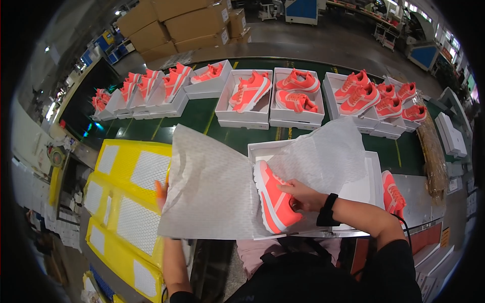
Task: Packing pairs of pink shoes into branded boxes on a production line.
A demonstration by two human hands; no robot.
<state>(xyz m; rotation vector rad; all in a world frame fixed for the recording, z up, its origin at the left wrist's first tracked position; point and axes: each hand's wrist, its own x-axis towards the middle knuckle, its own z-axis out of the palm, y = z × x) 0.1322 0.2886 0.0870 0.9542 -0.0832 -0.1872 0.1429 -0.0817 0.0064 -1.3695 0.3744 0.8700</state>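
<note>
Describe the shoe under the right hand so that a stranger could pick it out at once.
Start from the long dark green conveyor belt lined with open white shoeboxes. Nearest the person lies one white box draped in white tissue paper. The coral-pink sneaker with a white sole lies in it under the right hand, the only shoe being touched.

A bright coral-pink shoe [273, 199] with a white sole lies on its side in an open white box [371, 171], with its toe pointing toward the person. The right hand [303, 196] rests on the shoe and holds it down. A big sheet of thin white wrapping paper [212, 192] lies across the box and hangs out over its left side, and the left hand [161, 194] holds up its left edge, with only the fingers peeking out from behind the paper.
</note>
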